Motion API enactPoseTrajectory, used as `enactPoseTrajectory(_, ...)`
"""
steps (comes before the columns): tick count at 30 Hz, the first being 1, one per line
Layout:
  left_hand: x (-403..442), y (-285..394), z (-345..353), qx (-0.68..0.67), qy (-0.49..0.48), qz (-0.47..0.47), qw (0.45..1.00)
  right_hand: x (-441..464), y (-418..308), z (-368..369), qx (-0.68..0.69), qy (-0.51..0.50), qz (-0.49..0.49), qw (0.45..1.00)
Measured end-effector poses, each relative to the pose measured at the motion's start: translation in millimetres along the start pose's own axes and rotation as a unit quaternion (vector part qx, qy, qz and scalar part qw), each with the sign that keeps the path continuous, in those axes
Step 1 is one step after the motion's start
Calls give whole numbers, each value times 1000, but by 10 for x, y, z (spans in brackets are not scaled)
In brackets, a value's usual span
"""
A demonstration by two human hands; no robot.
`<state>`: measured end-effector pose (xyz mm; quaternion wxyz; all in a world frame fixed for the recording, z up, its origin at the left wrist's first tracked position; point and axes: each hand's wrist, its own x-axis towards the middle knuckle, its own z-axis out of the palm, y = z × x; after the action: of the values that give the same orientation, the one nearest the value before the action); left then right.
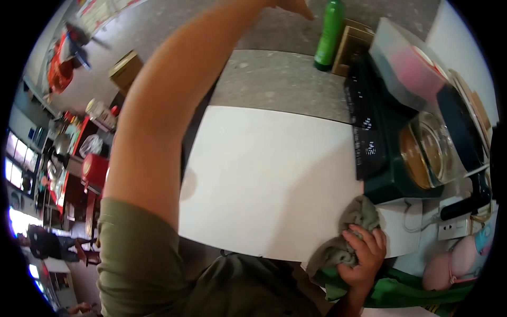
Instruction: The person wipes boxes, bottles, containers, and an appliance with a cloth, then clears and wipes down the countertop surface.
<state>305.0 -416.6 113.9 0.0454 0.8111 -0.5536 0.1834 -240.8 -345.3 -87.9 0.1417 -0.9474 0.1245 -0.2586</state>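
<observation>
My left arm reaches far forward across the left side of the white tabletop (pixel 264 174). My left hand (pixel 293 5) is cut off by the top edge of the view; a finger stretches out near a green bottle (pixel 328 39), apart from it. My right hand (pixel 364 253) is closed round a crumpled grey-green cloth (pixel 338 252) at the near right corner of the tabletop. Part of the cloth bunches up beyond my fingers, and part hangs toward me.
A grey stone-patterned surface (pixel 280 79) adjoins the white top. Along the right stand a cardboard box (pixel 351 47), a translucent bin (pixel 398 58), a black-and-green appliance (pixel 383 158), a glass container (pixel 430 150) and a power strip (pixel 455 224). A person (pixel 47 243) is at far left.
</observation>
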Motion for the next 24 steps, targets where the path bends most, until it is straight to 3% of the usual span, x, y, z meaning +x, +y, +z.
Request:
enactPoseTrajectory(1, -147, -152, -159, 42, -66, 10, 997, -6, -10, 5, -2, 9, 6, 1000)
enactPoseTrajectory(5, -1252, -1161, -537, 168, -92, -60, 980, -10, -13, 36, 3, 26, 6, 1000)
enactPoseTrajectory(7, -1830, -1425, -775, 175, -210, -173, 946, -1, -31, 45, -1, 32, 8, 999)
enactPoseTrajectory(8, -2191, -1384, -822, 184, -186, -218, 940, -3, -36, 49, 2, 31, 5, 1000)
enactPoseTrajectory(9, -2406, -1560, -898, 161, -222, -265, 924, -3, -41, 51, -1, 32, 9, 999)
enactPoseTrajectory(12, -2943, -2020, -853, 163, -196, -260, 932, 5, -51, 68, -5, 29, 15, 999)
enactPoseTrajectory(14, -3149, -2039, -858, -33, -253, -313, 915, 10, -70, 70, -8, 38, 17, 999)
enactPoseTrajectory(16, -3276, -2329, -720, -1, -226, -288, 931, 19, -90, 85, -9, 45, 18, 999)
enactPoseTrajectory(18, -3232, -2448, -660, -25, -184, -324, 928, 1, -102, 74, -17, 57, 34, 998)
enactPoseTrajectory(20, -3094, -2140, -835, -32, -282, -381, 880, 17, -81, 54, 2, 51, 12, 999)
enactPoseTrajectory(22, -3005, -1995, -904, -10, -263, -400, 878, 15, -97, 37, -3, 54, 39, 998)
enactPoseTrajectory(24, -2921, -2285, -841, -5, -139, -308, 941, 52, -110, 12, 7, 61, 19, 998)
